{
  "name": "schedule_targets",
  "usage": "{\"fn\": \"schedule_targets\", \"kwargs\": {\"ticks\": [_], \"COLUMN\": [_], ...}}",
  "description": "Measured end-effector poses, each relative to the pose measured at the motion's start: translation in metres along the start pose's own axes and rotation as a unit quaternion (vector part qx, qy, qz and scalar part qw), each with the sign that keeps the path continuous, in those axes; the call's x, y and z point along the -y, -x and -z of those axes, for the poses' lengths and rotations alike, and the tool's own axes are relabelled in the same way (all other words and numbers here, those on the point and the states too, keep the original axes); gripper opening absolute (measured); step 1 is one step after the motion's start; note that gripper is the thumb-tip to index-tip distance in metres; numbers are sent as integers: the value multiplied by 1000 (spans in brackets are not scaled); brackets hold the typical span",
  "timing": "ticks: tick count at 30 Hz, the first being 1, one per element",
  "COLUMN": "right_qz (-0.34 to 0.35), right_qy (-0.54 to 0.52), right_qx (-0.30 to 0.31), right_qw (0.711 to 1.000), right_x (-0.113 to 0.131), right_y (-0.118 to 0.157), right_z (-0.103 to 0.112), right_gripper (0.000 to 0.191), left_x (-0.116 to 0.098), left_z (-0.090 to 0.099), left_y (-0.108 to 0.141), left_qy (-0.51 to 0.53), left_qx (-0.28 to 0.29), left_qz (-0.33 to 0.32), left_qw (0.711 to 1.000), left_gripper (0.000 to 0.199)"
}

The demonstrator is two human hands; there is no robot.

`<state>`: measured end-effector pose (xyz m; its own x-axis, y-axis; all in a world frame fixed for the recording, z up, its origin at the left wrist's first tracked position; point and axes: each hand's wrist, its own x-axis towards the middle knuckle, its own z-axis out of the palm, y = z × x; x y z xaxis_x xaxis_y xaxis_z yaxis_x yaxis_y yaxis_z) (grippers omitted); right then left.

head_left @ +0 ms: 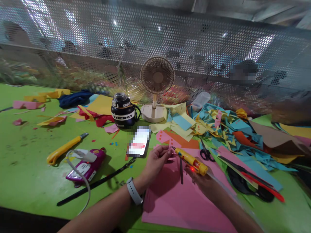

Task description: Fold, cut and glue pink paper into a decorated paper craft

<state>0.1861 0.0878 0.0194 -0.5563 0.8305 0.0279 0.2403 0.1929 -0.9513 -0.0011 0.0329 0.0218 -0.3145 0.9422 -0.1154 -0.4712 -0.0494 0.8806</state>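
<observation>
Glue gun gripped in right hand over pink sheets; left hand pinches small pink piece at sheets' far edge. Tip close to left fingertips: if hot, a right-hand slip could burn them.

Just below centre, the left hand has a small pink piece pinched, and the right hand has a yellow tool, red light on, tip right by it. Pink sheets below, bottom middle. Fan upper middle, black ENERGY bottle left of it, messy paper scraps at right, green worktop.
</observation>
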Motion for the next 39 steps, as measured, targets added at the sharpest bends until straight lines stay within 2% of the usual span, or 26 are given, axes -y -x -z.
{"fn": "schedule_targets", "kwargs": {"ticks": [3,9,14,19,23,26,30,36,39], "right_qz": [29,107,139,178,201,204,178,135,132], "right_qy": [30,224,325,394,411,405,360,264,244], "right_qx": [19,39,-18,-7,13,6,-21,44,40], "right_qw": [999,968,935,902,889,891,916,954,960], "right_x": [4,13,0,-12,-12,-10,-3,18,22], "right_y": [1,-2,-5,-7,-7,-7,-6,-3,-1], "right_z": [0,6,2,4,7,7,8,13,13], "right_gripper": [26,29,40,36,33,35,40,26,26], "left_x": [0,0,-1,-1,2,2,2,3,3], "left_z": [0,0,-1,-1,-1,0,0,1,1], "left_y": [0,-1,-1,-1,-1,-1,-1,-1,-1], "left_qy": [-11,-10,-8,-9,-9,-15,-25,-26,-35], "left_qx": [2,-1,2,9,12,10,9,14,13], "left_qz": [1,2,3,0,-7,-11,-12,-25,-29], "left_qw": [1000,1000,1000,1000,1000,1000,1000,999,999], "left_gripper": [42,47,46,45,43,45,44,43,42]}}
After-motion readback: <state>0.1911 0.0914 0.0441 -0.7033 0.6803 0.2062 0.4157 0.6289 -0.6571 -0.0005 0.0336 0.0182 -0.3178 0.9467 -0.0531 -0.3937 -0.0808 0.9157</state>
